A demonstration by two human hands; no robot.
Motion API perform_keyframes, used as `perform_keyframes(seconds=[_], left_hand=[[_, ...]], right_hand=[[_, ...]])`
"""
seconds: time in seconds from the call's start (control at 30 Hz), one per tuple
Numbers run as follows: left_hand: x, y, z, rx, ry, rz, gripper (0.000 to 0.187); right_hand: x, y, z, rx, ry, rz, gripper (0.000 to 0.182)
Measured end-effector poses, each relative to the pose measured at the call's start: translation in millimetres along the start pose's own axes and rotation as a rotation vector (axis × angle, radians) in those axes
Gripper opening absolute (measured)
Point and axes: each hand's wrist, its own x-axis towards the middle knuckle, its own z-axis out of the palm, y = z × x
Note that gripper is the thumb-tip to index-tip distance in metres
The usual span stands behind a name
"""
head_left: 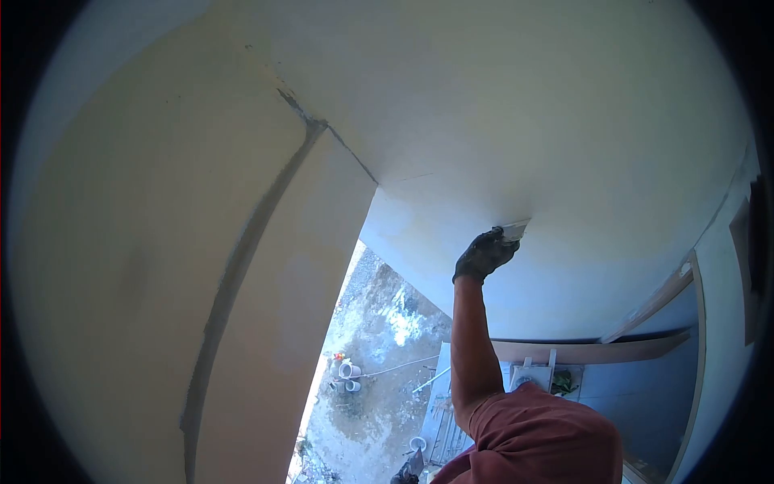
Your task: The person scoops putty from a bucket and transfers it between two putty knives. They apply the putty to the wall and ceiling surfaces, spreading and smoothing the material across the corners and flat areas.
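My right hand, in a dark glove, is raised at arm's length and closed around a putty knife. Its wide, light blade is at the smooth pale wall. Low in the view, my left hand shows only in part, also in a dark glove. A greyish, flat-looking piece rises from it, too small and cut off to name. To the left, a grey filled strip curves down a beige wall panel, and a dark joint line runs along the corner.
Far below is rough, stained ground with white buckets on it. A board edge and planks lie beneath my arm. At right is a wooden frame of an opening.
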Motion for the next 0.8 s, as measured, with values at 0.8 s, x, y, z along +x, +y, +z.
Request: perform_keyframes(seconds=[0.8], left_hand=[[19.7, 22.4, 39.4, -0.158, 0.008, 0.014, 0.026]], right_hand=[[-34.7, -68.6, 52.7, -0.902, -0.688, -1.128, 0.052]])
